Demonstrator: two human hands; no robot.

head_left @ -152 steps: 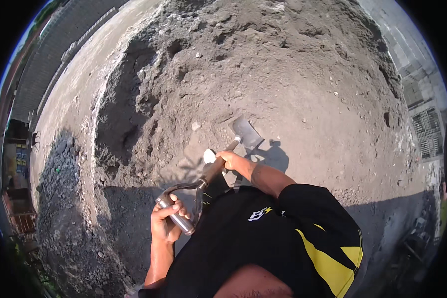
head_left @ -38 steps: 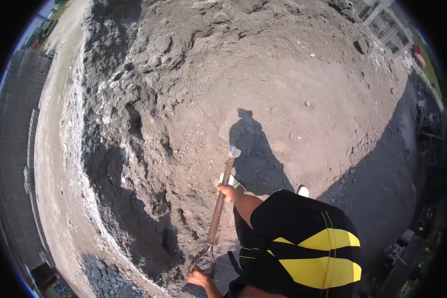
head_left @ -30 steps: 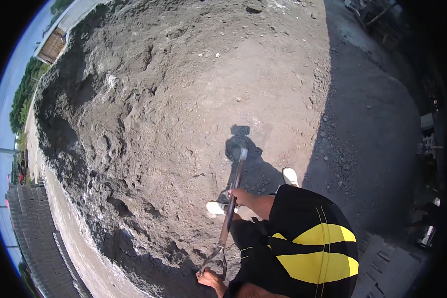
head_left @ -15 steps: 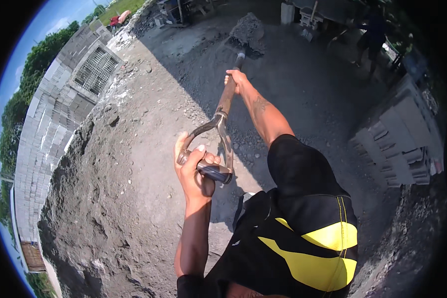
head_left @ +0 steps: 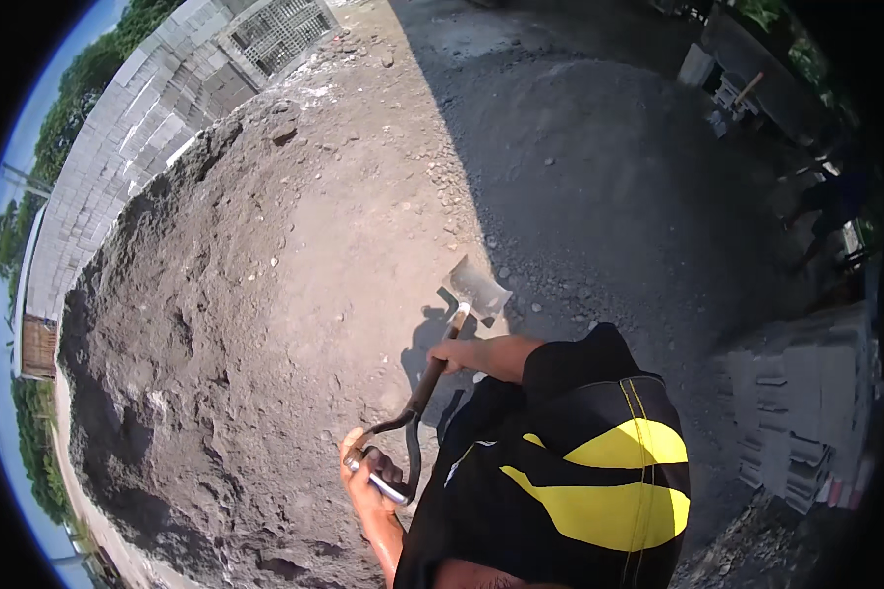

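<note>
Both my hands hold a shovel [head_left: 424,384]. My left hand [head_left: 367,475] is wrapped round the crossbar of its dark D-shaped handle, low in the picture. Further along, my right hand [head_left: 448,354] grips the brown shaft close to the metal socket. The grey shovel blade [head_left: 479,288] carries no visible load and hangs over the sunlit ground, beside the shadow's edge. Below the blade, a dark shadow of the shovel and hands falls on the dirt.
A large mound of grey sand [head_left: 187,344] rises on my left, with stacked concrete blocks [head_left: 98,211] behind it. More blocks [head_left: 791,412] stand at the right in shade. A person [head_left: 830,211] is at the far right. Loose gravel [head_left: 555,285] lies beside the blade.
The shovel has come back toward me, and its blade, loaded with grey material before, now looks bare. My view has turned left toward the mound. Both hands keep their grip.
</note>
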